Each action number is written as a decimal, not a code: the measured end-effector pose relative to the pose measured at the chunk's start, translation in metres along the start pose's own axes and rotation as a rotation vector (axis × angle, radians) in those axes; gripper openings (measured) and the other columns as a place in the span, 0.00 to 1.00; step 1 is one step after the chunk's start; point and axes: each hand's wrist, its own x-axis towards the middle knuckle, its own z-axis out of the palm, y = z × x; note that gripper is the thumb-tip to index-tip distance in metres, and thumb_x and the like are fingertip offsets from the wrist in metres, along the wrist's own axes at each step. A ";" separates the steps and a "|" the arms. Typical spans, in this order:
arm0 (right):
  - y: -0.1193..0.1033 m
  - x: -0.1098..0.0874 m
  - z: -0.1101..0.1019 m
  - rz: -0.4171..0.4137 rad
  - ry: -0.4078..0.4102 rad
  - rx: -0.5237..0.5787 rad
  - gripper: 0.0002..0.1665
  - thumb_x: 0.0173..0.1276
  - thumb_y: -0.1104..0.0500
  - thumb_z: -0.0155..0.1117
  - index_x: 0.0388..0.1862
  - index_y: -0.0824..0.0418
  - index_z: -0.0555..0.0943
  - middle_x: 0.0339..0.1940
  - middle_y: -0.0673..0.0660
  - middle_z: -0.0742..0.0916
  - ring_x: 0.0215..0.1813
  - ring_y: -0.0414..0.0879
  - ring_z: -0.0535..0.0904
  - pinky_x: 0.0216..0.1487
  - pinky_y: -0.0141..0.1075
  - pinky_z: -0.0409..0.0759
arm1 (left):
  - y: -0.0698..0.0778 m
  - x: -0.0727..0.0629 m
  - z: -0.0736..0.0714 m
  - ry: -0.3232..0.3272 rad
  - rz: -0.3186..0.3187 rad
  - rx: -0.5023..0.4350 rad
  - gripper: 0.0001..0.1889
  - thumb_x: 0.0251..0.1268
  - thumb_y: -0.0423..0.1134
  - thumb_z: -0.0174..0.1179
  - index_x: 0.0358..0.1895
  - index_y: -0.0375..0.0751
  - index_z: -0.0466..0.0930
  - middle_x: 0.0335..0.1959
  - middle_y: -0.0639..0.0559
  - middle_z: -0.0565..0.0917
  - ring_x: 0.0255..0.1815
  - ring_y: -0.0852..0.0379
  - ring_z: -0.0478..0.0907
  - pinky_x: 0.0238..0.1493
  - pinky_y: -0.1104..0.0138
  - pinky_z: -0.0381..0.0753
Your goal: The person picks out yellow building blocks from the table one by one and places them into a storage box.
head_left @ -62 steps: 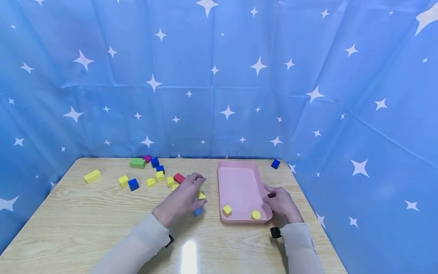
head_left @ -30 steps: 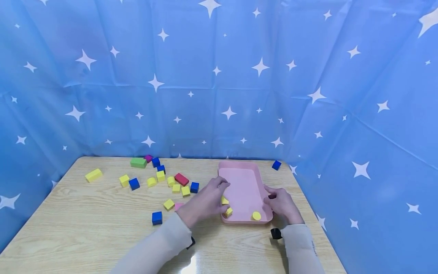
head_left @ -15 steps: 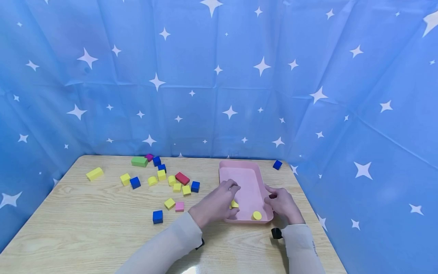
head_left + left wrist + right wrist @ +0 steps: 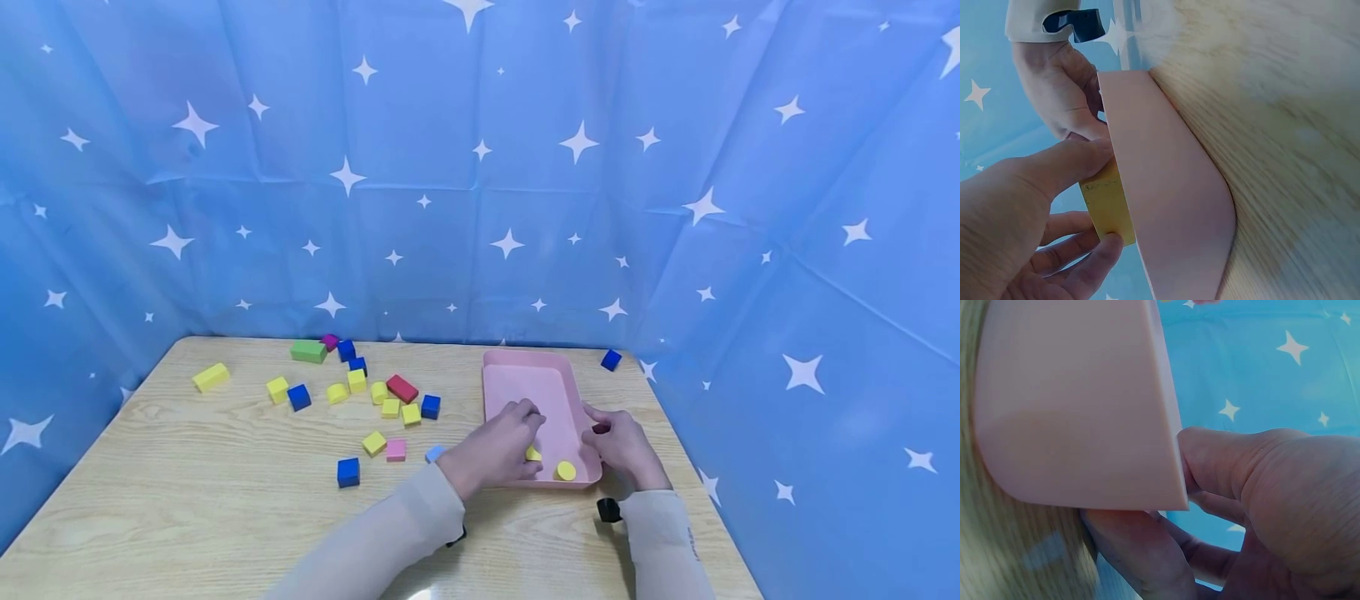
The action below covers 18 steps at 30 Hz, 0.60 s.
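Over the near part of the pink tray (image 4: 528,379), my left hand (image 4: 495,450) pinches a yellow block (image 4: 1109,203) between thumb and fingers. The left wrist view shows this block just behind the tray wall (image 4: 1166,169); most of its shape is hidden. My right hand (image 4: 626,450) grips the tray's right edge, with the thumb (image 4: 1216,456) on the rim and a finger against the outside. Inside the tray, a yellow round block (image 4: 566,472) lies near the front right corner. Another yellow block seen earlier in the tray is hidden behind my left hand.
Several yellow, blue and other blocks lie left of the tray, among them a red block (image 4: 402,388), a green block (image 4: 308,351) and a pink block (image 4: 396,450). A light blue block (image 4: 435,452) lies beside my left wrist. One blue cube (image 4: 611,360) stands behind the tray's right side.
My left hand has carried the yellow block rightward from the table into the tray area and further across it. My right hand keeps its grip on the tray edge.
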 end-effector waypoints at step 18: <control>0.001 0.001 0.000 -0.015 0.007 0.003 0.39 0.84 0.63 0.68 0.90 0.52 0.74 0.67 0.72 0.90 0.53 0.55 0.88 0.51 0.41 0.91 | 0.006 -0.002 -0.002 -0.024 -0.013 0.058 0.32 0.81 0.57 0.77 0.79 0.45 0.85 0.76 0.49 0.84 0.70 0.54 0.85 0.69 0.69 0.92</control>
